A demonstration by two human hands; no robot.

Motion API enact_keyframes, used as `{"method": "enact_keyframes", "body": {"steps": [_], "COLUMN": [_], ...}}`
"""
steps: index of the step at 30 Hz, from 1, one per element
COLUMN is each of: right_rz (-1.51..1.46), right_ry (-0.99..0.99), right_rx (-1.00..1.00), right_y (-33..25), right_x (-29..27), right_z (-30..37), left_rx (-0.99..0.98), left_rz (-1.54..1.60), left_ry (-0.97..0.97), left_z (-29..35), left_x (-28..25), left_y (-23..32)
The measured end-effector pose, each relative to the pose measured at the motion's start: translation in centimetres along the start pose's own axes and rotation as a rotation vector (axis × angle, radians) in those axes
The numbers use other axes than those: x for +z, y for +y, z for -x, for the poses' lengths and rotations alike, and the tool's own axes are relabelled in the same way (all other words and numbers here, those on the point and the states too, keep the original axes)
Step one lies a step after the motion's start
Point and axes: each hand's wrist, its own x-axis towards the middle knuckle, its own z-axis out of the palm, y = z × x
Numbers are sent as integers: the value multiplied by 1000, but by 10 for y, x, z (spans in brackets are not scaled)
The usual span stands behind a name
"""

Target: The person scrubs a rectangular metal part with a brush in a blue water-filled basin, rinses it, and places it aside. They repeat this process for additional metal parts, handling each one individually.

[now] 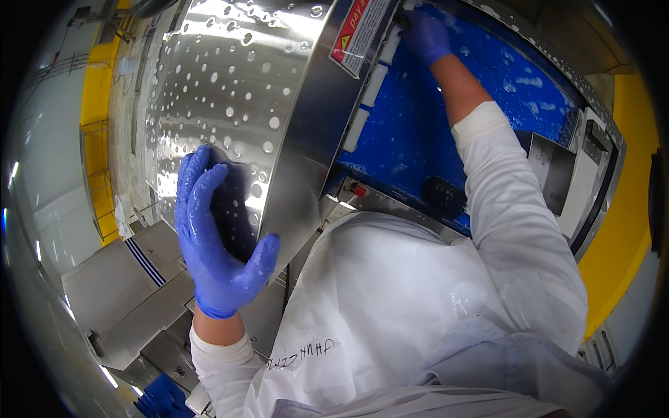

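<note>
My left hand (226,240), in a blue glove, rests against a shiny metal cover (244,83) dotted with foam or water drops. Its fingers are spread and it holds nothing. My right hand (426,36), gloved in blue too, reaches to the far side of a wet blue belt-like surface (418,104) streaked with suds. The fingers of that hand look curled at the far left edge of the blue surface, around something dark that I cannot make out. White blocks (374,85) line this edge beside the metal cover.
A red-and-white warning label (359,35) is on the cover's side. Near my apron stands a small red switch or knob (359,189). A metal box-shaped part (550,167) sits at the right of the blue surface. Yellow structures (631,195) flank the machine.
</note>
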Motion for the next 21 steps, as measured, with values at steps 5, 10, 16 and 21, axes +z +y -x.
{"method": "enact_keyframes", "body": {"steps": [5, 10, 16, 21], "right_rz": [-143, -125, -120, -203], "right_ry": [379, 218, 195, 52], "right_rx": [160, 148, 165, 313], "right_y": [63, 38, 46, 24], "right_x": [46, 33, 29, -10], "right_z": [-56, -55, -46, -61], "left_rx": [15, -1, 6, -7], "left_rz": [129, 65, 129, 51], "left_ry": [104, 21, 115, 77], "left_z": [-1, -1, 0, 1], "left_x": [11, 3, 12, 6], "left_y": [-8, -4, -6, -4]}}
